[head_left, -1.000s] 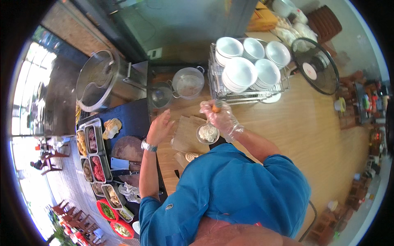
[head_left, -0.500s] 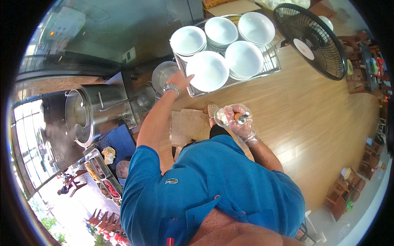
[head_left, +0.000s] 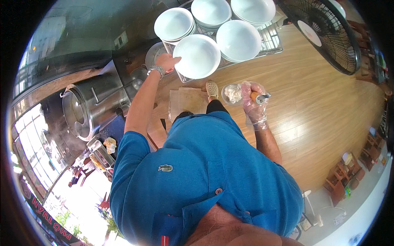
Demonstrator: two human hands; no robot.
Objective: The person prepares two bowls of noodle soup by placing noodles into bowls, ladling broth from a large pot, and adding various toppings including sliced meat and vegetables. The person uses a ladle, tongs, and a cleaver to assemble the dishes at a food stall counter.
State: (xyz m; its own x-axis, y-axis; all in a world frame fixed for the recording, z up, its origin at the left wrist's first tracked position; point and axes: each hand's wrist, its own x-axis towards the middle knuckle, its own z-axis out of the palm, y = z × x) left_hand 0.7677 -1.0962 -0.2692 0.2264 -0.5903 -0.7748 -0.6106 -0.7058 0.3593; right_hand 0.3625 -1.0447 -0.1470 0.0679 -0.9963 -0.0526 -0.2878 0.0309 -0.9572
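Observation:
My left hand (head_left: 166,62), bare with a watch at the wrist, is at the near-left edge of the front white bowl (head_left: 197,56). Its thumb lies over the rim; the other fingers are mostly hidden. My right hand (head_left: 255,101), in a clear plastic glove, is closed round the wooden handle (head_left: 257,97) of what looks like a noodle strainer, the handle's metal end pointing up. Just left of that hand is its round basket (head_left: 225,99) with white noodle-like food (head_left: 233,94); the link between handle and basket is hidden.
More stacked white bowls (head_left: 239,40) stand on a metal rack (head_left: 271,41). A black fan (head_left: 328,39) is at the far right. Left are a big steel pot (head_left: 78,112), a round metal pan (head_left: 155,53) and food trays (head_left: 98,149). Flat cardboard (head_left: 186,102) lies on the wooden floor.
The bowls and rack now sit higher in the view. My right hand has moved rightward and forward with the strainer, its basket more plainly seen. My left hand stays at the front bowl's rim.

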